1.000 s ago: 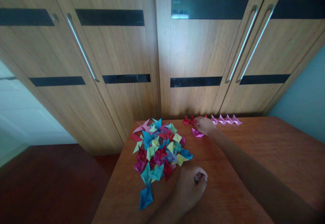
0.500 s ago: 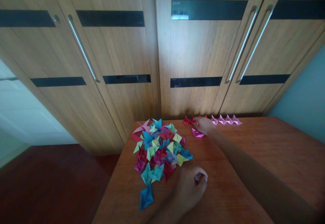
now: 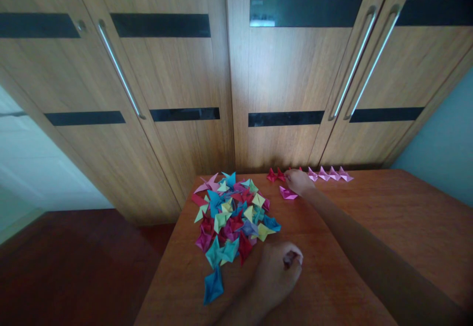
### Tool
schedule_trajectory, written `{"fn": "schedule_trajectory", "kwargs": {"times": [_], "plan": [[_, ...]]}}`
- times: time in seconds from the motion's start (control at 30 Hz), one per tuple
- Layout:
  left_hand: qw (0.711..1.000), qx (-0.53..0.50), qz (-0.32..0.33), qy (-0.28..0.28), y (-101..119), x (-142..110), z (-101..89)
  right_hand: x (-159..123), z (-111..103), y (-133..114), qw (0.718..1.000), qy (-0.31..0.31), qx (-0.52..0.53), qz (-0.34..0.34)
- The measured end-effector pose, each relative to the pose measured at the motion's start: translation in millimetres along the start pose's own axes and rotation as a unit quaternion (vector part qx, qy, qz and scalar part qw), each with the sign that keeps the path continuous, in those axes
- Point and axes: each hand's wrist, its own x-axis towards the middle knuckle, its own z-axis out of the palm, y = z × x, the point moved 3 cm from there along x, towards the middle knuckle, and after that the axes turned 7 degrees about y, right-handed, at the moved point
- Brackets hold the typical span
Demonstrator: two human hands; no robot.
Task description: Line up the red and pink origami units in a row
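Observation:
My right hand (image 3: 300, 183) reaches to the far edge of the table, its fingers pinched at a red origami piece (image 3: 290, 169) mostly hidden behind them. Just left of the fingertips stand two red origami pieces (image 3: 276, 174). To the right, several pink origami pieces (image 3: 328, 173) continue the same row. A magenta origami piece (image 3: 287, 193) lies just in front of that hand. Near the front, my left hand (image 3: 279, 271) rests on the table with its fingers curled and nothing visible in them. Beside it spreads a heap of colourful origami pieces (image 3: 231, 217).
A single blue origami piece (image 3: 213, 285) lies in front of the heap, near the left edge of the wooden table (image 3: 373, 227). A wooden wardrobe (image 3: 275, 69) with long metal handles rises right behind the table. Dark floor (image 3: 84, 267) shows at the left.
My right hand has shifted slightly to the right along the row, off the second red piece, which now shows more fully. The left hand stays in place.

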Motion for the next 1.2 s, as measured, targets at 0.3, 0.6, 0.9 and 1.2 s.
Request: {"fn": "schedule_trajectory", "kwargs": {"times": [0.3, 0.6, 0.9, 1.2], "plan": [[1.0, 0.015, -0.002, -0.003, 0.2, 0.6, -0.4, 0.7, -0.5, -1.4, 1.0, 0.006, -0.003, 0.024], [1.0, 0.009, -0.011, -0.018, 2.7, 1.0, -1.7, -5.0, -8.2, -2.7, 0.999, 0.012, 0.008, 0.032], [0.999, 0.036, 0.004, -0.013, 4.5, -0.3, -0.8, -64.2, -10.9, 14.0, 0.97, 0.078, 0.219, 0.064], [0.988, 0.139, 0.07, 0.012, 25.1, 7.2, -11.5, -119.0, 5.5, 16.2, 0.893, 0.077, 0.438, 0.067]]}}
